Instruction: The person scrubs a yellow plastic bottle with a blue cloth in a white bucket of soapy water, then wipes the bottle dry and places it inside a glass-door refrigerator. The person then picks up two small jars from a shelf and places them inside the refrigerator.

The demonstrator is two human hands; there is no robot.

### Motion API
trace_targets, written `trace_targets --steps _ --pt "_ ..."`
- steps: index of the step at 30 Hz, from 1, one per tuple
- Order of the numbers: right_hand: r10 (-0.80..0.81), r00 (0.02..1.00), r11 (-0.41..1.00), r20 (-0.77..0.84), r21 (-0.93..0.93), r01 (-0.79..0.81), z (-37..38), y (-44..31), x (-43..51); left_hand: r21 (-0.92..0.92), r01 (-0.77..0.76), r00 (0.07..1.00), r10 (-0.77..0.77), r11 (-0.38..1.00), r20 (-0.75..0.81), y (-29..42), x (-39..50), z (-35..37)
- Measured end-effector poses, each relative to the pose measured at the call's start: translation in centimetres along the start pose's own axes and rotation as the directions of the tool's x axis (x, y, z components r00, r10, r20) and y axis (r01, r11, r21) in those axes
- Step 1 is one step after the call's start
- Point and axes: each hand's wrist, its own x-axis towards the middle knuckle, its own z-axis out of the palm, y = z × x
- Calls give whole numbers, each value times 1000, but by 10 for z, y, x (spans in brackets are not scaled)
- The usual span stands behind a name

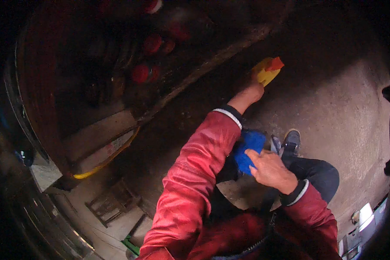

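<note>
My left hand (256, 92) reaches out over the dark floor and grips a yellow and orange item (268, 75). It is too blurred to tell whether that is a cloth or a packet. Closer to my body, my right hand (273, 170) holds a bright blue piece (249, 157), perhaps cloth, with the index finger lying along its top. Red jacket sleeves with dark, white-striped cuffs cover both arms. Part of the blue piece is hidden behind my left sleeve (195, 162). A dark shoe (292, 141) shows just beyond my right hand.
A narrow raised edge (195, 76) crosses the floor diagonally. Past it, red round objects (141, 73) sit in shadow. To the left, a yellow strip (107, 164) curves along a pale panel. A small wooden stool (112, 201) stands lower left; white items (365, 214) lie lower right.
</note>
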Motion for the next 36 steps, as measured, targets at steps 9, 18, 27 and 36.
trace_targets --steps 9,18,27,36 --pt "-161 958 973 -238 -201 114 -1 3 49 -438 -293 956 254 850 -147 -57 -1 -27" --pt "-163 973 983 -163 -108 147 19 1 55 197 16 396 175 980 -902 -337 75 -211" --pt "-94 990 987 -102 -143 79 25 14 55 -600 -258 770 -213 757 -601 -295 8 -220" --pt "-153 985 979 -76 -147 141 28 21 62 -932 -353 905 -220 84 -363 -227 -92 -213"
